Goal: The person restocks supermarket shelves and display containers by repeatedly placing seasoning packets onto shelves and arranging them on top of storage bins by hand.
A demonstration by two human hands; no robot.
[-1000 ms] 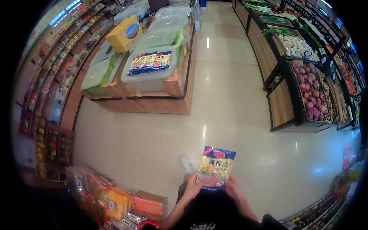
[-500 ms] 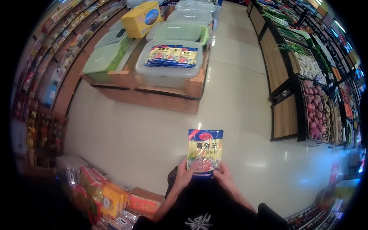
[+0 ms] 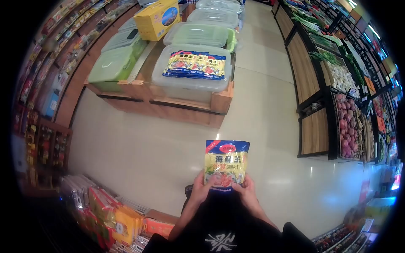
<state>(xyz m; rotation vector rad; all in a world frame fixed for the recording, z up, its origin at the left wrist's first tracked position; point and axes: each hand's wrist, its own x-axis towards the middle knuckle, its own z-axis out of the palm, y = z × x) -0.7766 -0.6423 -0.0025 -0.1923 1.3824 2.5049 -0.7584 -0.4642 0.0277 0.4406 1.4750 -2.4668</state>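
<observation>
A blue and yellow seasoning packet (image 3: 227, 162) is held upright in front of my body, its printed front facing me. My left hand (image 3: 202, 187) grips its lower left side, thumb lying across the front. At the lower right corner, my right hand (image 3: 246, 189) pinches the packet with the thumb on its face. The fingers behind the packet are hidden. Farther ahead, several matching seasoning packets (image 3: 195, 65) lie overlapping on the lid of a clear plastic bin (image 3: 160, 80).
The bin sits on a wooden stand (image 3: 177, 113) with green-lidded bins (image 3: 110, 65) and a yellow box (image 3: 157, 20). Vegetable shelves with red onions (image 3: 348, 124) line the right. Packaged goods (image 3: 126, 223) stand at lower left, beside the pale floor (image 3: 135, 152).
The packet has come slightly closer and tilted a little. My right thumb has moved further onto its front. The view has shifted slightly, so the stand appears a bit farther right.
</observation>
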